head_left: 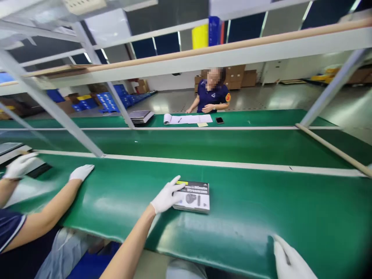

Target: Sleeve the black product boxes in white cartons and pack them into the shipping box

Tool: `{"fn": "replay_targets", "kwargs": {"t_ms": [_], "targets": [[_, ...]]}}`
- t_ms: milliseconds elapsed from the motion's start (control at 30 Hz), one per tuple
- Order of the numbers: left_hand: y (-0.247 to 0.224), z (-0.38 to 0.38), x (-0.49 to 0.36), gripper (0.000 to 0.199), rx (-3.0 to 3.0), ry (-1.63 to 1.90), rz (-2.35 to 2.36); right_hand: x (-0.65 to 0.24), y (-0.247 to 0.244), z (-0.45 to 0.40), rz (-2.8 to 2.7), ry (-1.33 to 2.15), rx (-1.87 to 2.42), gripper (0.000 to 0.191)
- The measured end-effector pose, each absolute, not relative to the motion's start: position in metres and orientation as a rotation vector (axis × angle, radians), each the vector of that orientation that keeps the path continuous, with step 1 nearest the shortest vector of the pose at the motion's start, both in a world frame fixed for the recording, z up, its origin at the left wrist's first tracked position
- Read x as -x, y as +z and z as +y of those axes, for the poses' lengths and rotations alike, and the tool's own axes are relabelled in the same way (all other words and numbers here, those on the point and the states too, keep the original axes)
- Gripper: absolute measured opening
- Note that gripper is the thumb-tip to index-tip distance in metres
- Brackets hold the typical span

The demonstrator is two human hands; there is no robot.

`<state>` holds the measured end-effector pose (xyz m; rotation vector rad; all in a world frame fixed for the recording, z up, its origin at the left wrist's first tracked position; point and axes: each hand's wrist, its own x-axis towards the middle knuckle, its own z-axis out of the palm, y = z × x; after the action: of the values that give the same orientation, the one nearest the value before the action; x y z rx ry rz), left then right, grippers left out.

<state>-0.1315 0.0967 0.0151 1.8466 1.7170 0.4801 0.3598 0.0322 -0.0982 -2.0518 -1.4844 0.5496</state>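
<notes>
A black and white printed box [195, 198] lies flat on the green work surface [247, 217], near the middle of the view. My left hand [167, 197], in a white glove, rests on the box's left end with its fingers spread over the top and upper edge. Well away from the box, at the lower right, is my right hand [292, 257], also in a white glove. It is by the surface's front part, partly cut off by the frame, and its finger positions are unclear.
At the left, a co-worker's gloved hands [82, 173] are beside stacked boxes [26, 161]. A person [213, 93] stands across the bench, behind papers [188, 119] and a phone [219, 120]. Slanted metal posts [64, 112] carry a shelf rail [174, 58] overhead.
</notes>
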Motion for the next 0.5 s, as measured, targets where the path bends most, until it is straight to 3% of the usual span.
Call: {"fn": "replay_targets", "kwargs": {"t_ms": [167, 300, 500], "targets": [[0.003, 0.09, 0.026, 0.127, -2.023, 0.241, 1.303, -0.346, -0.085, 0.022, -1.427, 0.457, 1.905, 0.055], [-0.002, 0.093, -0.022, 0.117, -2.098, 0.294, 1.182, -0.337, -0.079, 0.019, -1.412, 0.449, 1.781, 0.05], [-0.001, 0.125, -0.022, 0.116, -2.001, 0.315, 0.927, -0.343, -0.081, 0.017, -1.292, 0.488, 1.576, 0.051]]}}
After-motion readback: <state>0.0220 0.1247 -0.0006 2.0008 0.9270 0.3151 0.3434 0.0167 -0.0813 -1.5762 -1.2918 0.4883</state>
